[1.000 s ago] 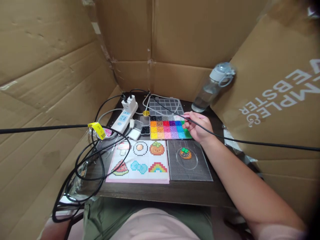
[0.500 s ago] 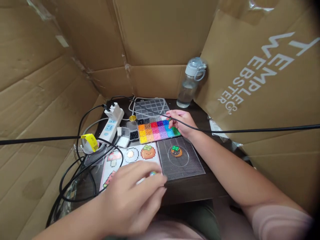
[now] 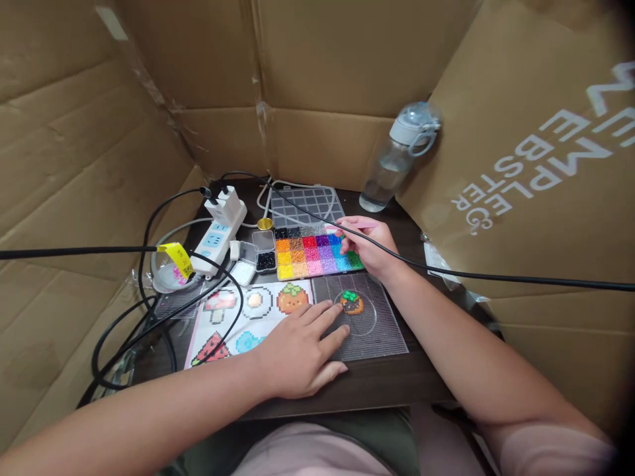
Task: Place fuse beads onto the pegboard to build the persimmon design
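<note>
My left hand (image 3: pixel 302 347) lies flat with its fingers spread, over the right edge of the printed pattern sheet (image 3: pixel 231 340) and the left part of the clear pegboard (image 3: pixel 391 334). Its fingertips are close to a small orange, black and green bead figure (image 3: pixel 352 303) on the board. Above the right side of the bead box (image 3: pixel 313 254), my right hand (image 3: pixel 370 248) pinches a pink pen-like tool (image 3: pixel 361 225). The box holds beads of many colours in small compartments. What the tool's tip touches is too small to tell.
A water bottle (image 3: pixel 397 158) stands at the back right. To the left are a white power strip (image 3: pixel 218 241), black cables (image 3: pixel 141 324) and a small box of black beads (image 3: pixel 266 261). One cable crosses over my right wrist. Cardboard walls (image 3: pixel 317 59) surround the table.
My left hand has come down from above the sheet and opened out flat on the sheet and pegboard. My right hand still holds the pink tool over the bead box. The view has shifted slightly.
</note>
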A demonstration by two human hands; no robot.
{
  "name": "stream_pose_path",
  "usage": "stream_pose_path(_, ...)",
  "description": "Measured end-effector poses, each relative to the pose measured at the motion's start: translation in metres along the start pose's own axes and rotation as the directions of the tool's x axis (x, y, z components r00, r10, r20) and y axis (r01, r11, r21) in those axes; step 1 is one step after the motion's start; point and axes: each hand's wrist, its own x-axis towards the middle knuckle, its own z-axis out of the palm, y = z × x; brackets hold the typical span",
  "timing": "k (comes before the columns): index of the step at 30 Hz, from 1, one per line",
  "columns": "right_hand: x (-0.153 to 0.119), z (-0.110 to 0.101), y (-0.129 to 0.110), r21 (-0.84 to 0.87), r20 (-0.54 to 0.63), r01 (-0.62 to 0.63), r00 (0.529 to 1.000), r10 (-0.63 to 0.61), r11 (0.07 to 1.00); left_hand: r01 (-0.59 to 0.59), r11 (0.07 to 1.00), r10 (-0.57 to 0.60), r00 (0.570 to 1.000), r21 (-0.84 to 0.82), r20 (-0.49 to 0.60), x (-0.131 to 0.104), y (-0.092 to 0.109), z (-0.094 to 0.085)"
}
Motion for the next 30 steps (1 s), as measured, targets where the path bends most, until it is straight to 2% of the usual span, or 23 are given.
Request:
stream_pose_path(6, 0.000, 0.002, 0.004, -0.047, 0.013, -0.009, 1.000, 0.010, 0.999, 0.050, 0.997, -0.052, 0.998, -0.051, -0.038, -0.005, -0.001, 0.001)
stream_pose_path(11, 0.002, 0.006, 0.002, -0.222, 0.038, 0.005, 0.999, 0.003, 0.975, 0.075, 0.994, -0.080, 0.996, -0.080, -0.050, -0.006, -0.001, 0.003)
stream_pose_path(15, 0.006, 0.018, -0.006, -0.446, 0.181, 0.120, 0.982, -0.042, 0.887, 0.101, 0.990, -0.110, 0.990, -0.100, -0.089, -0.007, -0.003, 0.006)
stream_pose_path(18, 0.012, 0.029, -0.008, -0.509, 0.273, 0.190, 0.960, -0.052, 0.840, 0.074, 0.995, -0.082, 0.988, -0.062, -0.135, -0.008, -0.007, 0.010)
stream_pose_path(23, 0.019, 0.041, -0.004, -0.594, 0.230, 0.114, 0.973, 0.032, 0.797, 0.046, 0.998, -0.053, 0.988, -0.051, -0.146, -0.006, -0.012, 0.013)
stream_pose_path(27, 0.019, 0.045, 0.001, -0.590, 0.209, 0.133, 0.978, -0.008, 0.796, 0.063, 0.995, -0.072, 0.989, -0.075, -0.132, -0.004, -0.011, 0.013)
stream_pose_path(30, 0.017, 0.048, 0.003, -0.641, 0.217, 0.180, 0.975, -0.049, 0.746, 0.077, 0.994, -0.086, 0.989, -0.080, -0.119, -0.001, -0.010, 0.012)
